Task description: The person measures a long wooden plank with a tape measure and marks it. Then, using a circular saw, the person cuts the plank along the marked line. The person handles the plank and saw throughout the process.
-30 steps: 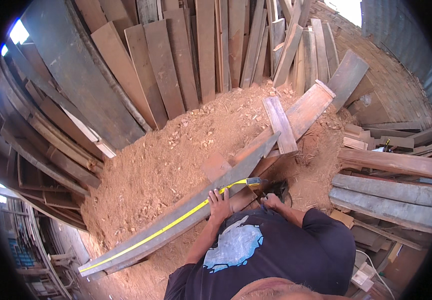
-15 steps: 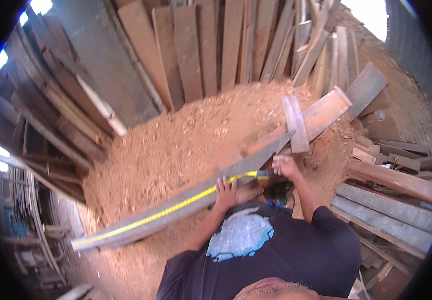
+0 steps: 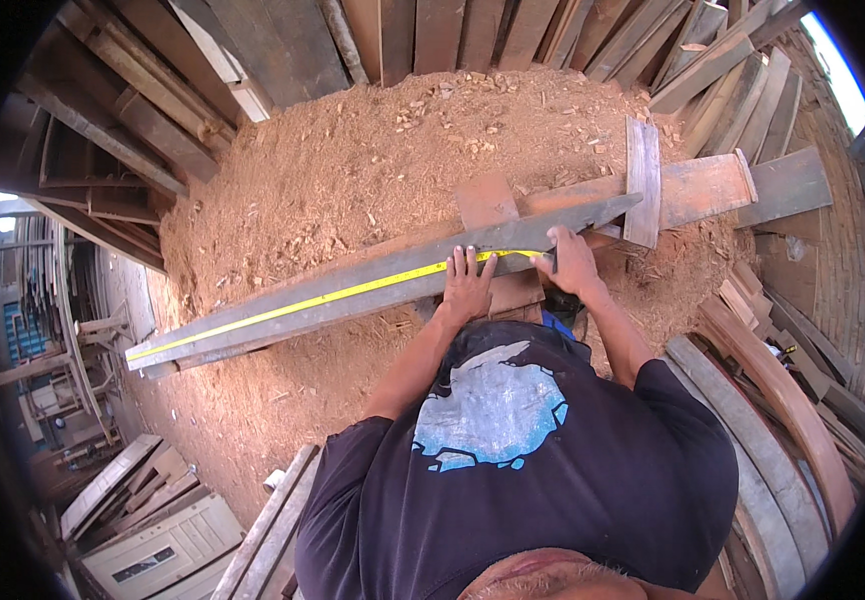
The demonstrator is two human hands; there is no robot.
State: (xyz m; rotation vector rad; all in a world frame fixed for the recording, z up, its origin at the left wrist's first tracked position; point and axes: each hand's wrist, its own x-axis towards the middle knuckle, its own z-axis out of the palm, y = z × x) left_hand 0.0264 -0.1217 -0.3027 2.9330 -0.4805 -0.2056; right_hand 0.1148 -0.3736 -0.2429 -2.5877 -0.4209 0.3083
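Note:
A long grey plank (image 3: 383, 262) with a pointed right end lies slanting across in front of me. The yellow blade of a tape measure (image 3: 323, 299) is stretched along it, from the far left end to my hands. My left hand (image 3: 468, 287) rests flat on the plank over the blade, its fingers stretched out. Beside it, my right hand (image 3: 575, 265) is closed round the dark case at the blade's right end; the fingers partly hide that case. Near the plank's tip a short pale board (image 3: 643, 180) lies crosswise on a reddish board (image 3: 703, 190).
Sawdust and wood chips (image 3: 353, 180) cover the ground beyond the plank. Upright boards (image 3: 443, 35) lean along the far side. Stacked timber (image 3: 773, 470) lies at my right, and a pale panel (image 3: 168, 545) with scrap wood at the lower left.
My right hand has come down from above the tape case and closed round it. My left hand stays on the blade with its fingers spread wider. The view has tilted downward.

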